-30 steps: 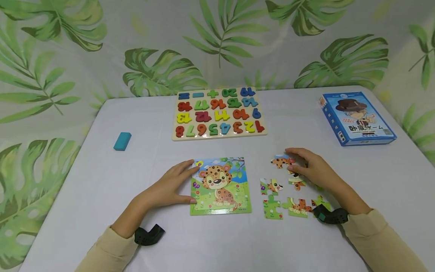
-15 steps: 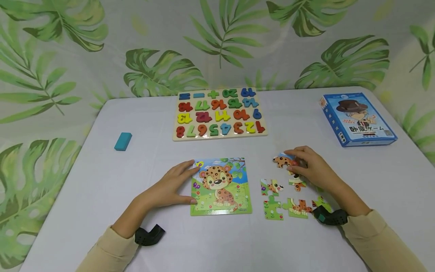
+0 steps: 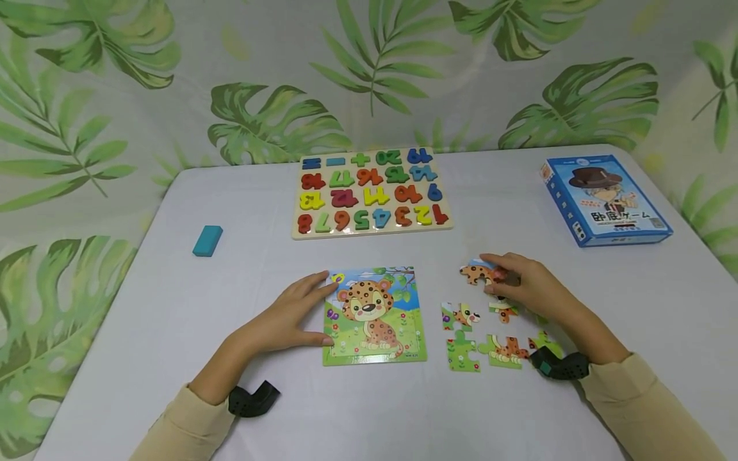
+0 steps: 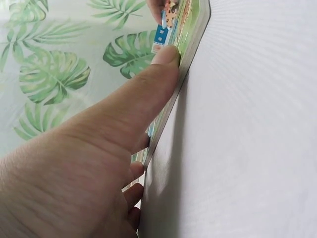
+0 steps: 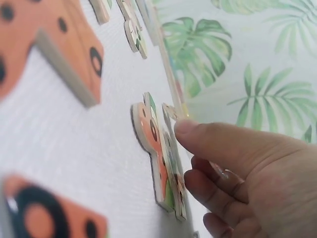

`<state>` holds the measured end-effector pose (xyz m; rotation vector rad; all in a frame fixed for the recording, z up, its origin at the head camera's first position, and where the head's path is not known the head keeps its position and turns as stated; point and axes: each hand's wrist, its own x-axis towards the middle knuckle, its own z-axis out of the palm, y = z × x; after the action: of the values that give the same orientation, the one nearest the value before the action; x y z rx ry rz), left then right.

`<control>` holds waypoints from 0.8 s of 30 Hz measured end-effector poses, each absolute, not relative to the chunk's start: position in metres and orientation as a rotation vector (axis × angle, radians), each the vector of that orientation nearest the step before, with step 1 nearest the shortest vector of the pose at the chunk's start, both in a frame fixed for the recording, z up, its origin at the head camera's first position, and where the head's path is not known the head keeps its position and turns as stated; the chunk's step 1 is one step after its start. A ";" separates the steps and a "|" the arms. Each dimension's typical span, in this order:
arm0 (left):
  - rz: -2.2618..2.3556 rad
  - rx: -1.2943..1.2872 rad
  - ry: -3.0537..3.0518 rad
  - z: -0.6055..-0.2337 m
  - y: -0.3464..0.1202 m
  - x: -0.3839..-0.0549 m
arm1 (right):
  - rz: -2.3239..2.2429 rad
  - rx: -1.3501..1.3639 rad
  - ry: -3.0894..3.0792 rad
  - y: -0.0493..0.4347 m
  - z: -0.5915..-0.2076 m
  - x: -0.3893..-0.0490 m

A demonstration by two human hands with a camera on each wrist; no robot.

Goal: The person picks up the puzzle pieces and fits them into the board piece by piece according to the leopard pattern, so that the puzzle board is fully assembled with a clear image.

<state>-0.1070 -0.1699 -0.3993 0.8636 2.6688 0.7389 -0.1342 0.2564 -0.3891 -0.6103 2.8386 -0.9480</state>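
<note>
Three pieces are lying nearest on the surface (image 3: 357, 416): a green piece (image 3: 462, 349), a paws piece (image 3: 506, 352) and a corner piece (image 3: 546, 344), partly hidden by a wrist camera (image 3: 560, 363). The wrist is crossing low there, so arching it slightly should be sparing that corner a nudge. To their left, the board (image 3: 375, 317) is lying flat, showing a spotted cub, and the left hand (image 3: 294, 307) is resting at its left edge, thumb and fingers nearly straight and spread well apart, clasping nothing. Light pressure there should be enough for steadying it. Beyond the front row, a face piece (image 3: 460, 316) is lying picture up, and a middle piece (image 3: 503, 312) is showing partly from under the right hand (image 3: 527, 285). That hand is bending thumb and forefinger round the top piece (image 3: 475, 274), apparently pinching it by opposite edges with only a small gap left; whether the piece is clear of the surface, I cannot tell. Careful handling would be meaning pinching plain edges, leaving the knobs free, and moving it without dragging the middle piece along. Farther off, a block (image 3: 208, 241), a number board (image 3: 369, 232) and a box (image 3: 608, 198) are standing well apart from the hands.
</note>
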 end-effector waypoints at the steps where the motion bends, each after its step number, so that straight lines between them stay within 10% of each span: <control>1: 0.739 0.867 2.670 -0.400 -0.170 -0.107 | -0.953 -0.602 2.834 0.256 -0.388 -0.134; 24: 0.552 0.953 2.776 -0.392 -0.160 -0.112 | -1.208 -1.053 2.682 0.138 -0.356 -0.130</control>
<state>-0.1123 -0.1599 -0.3917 0.9534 2.7765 0.5524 -0.1302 0.1379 -0.3561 -1.0534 2.6821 -1.2082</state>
